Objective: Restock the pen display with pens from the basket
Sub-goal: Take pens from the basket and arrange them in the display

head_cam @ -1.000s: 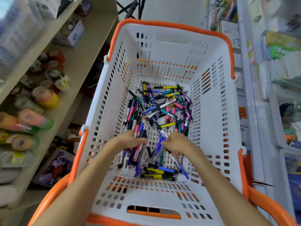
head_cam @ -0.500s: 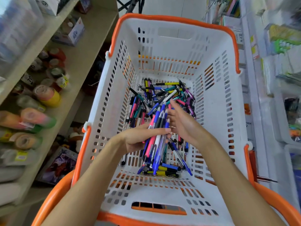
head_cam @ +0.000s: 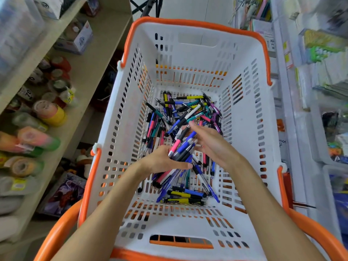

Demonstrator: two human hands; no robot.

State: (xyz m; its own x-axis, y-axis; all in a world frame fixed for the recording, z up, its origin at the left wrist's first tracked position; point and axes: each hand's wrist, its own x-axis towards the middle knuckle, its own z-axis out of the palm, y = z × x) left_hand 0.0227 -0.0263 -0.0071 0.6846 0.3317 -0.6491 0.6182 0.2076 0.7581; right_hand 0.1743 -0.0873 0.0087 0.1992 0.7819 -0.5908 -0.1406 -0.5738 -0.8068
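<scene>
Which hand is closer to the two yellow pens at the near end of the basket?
Left. The left hand, gripping a bundle of pens, is just above the yellow pens; the right hand is farther up and right.

You stand in a stationery shop aisle.
Tape rolls (head_cam: 49, 113) crowd the beige shelf (head_cam: 90, 68) on your left; packaged goods fill white racks (head_cam: 293, 117) on your right.

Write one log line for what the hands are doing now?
left hand: grips pen bundle | right hand: open beside bundle | basket: loose pens remain
</scene>
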